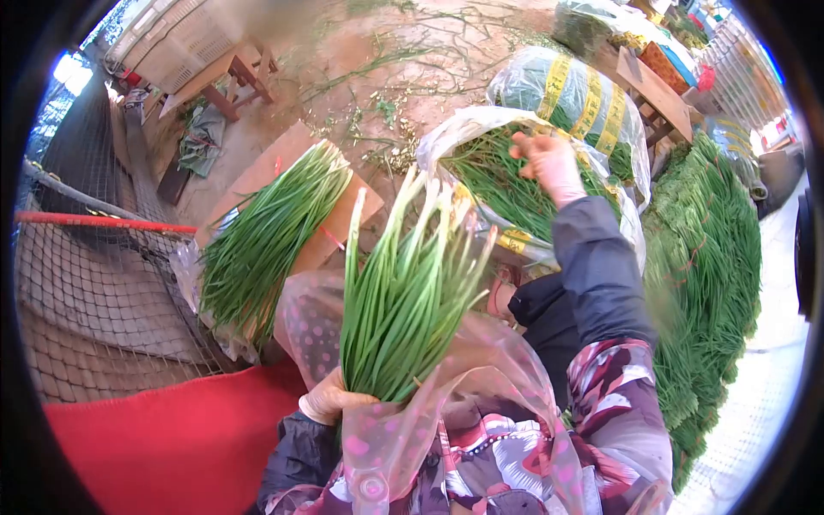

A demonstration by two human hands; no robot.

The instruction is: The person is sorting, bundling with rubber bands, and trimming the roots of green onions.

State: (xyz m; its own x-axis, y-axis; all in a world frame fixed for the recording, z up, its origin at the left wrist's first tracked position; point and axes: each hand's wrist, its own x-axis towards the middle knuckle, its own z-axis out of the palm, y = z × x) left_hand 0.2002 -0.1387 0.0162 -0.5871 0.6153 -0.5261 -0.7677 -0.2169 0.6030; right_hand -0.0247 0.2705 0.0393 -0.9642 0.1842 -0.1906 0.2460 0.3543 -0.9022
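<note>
Because your left hand (333, 401) closes snugly around the leafy end of a fanned bunch of long green leaves with white stalk ends (412, 292), the pale ends stand free, probably to leave them exposed and within reach. Bunch position: in front of your chest, over a translucent plastic apron with pink dots (493, 356), which likely guards your clothing. Your right hand (551, 165) hangs over a wide-mouthed white plastic bag full of loose greens (442, 136), fingers curled; blur hides the fingertips, so you cannot tell whether they pinch anything. Off to your left, a laid-out green bundle (275, 236) rests on a brown cardboard sheet (366, 204), presumably to keep it off the ground. Count: hands, two; held bunch, one; laid bundle, one; cardboard sheet, one; wide-mouthed bag, one; yellow-taped clear bag (522, 79) behind it, one; large green heap (699, 266) at right, one; single stalks, uncountable.
</note>
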